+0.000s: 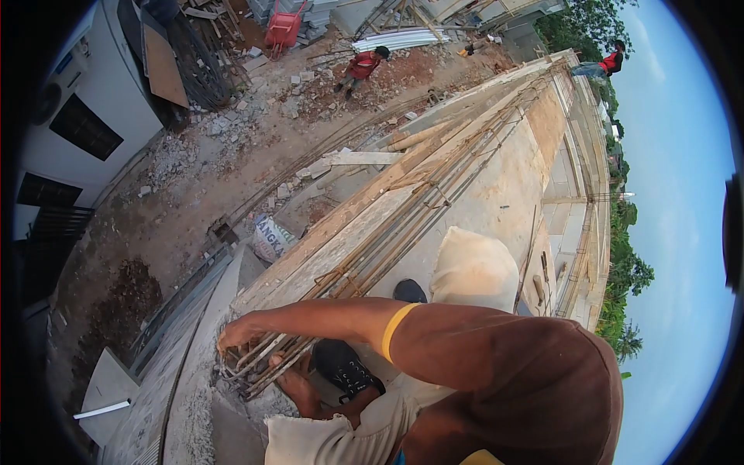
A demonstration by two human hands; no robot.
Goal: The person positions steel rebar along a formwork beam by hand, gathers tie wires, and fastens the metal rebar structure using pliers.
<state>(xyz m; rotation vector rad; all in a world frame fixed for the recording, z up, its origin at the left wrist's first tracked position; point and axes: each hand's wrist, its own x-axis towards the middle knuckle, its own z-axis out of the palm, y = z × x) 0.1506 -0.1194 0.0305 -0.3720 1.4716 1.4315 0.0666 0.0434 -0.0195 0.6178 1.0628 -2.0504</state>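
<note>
A long bundle of steel rebar (403,225), tied with bent stirrups, runs along the top of a concrete wall edge. Its hooked ends stick out near a rough concrete corner. One arm in a brown sleeve with a yellow cuff reaches across the bars, and its hand (239,335) rests at the outer side of the bar ends, fingers bent downward and partly hidden. The other hand (293,381) is low on the inner side of the same bar ends, beside a black shoe (346,368). What either hand grips cannot be made out.
Below the wall lie rubble ground (232,147), a white sack (272,239) and a red wheelbarrow (284,29). A person in red (364,66) stands there. Another person (608,63) is at the wall's far end. Wooden formwork (577,201) lines the right side.
</note>
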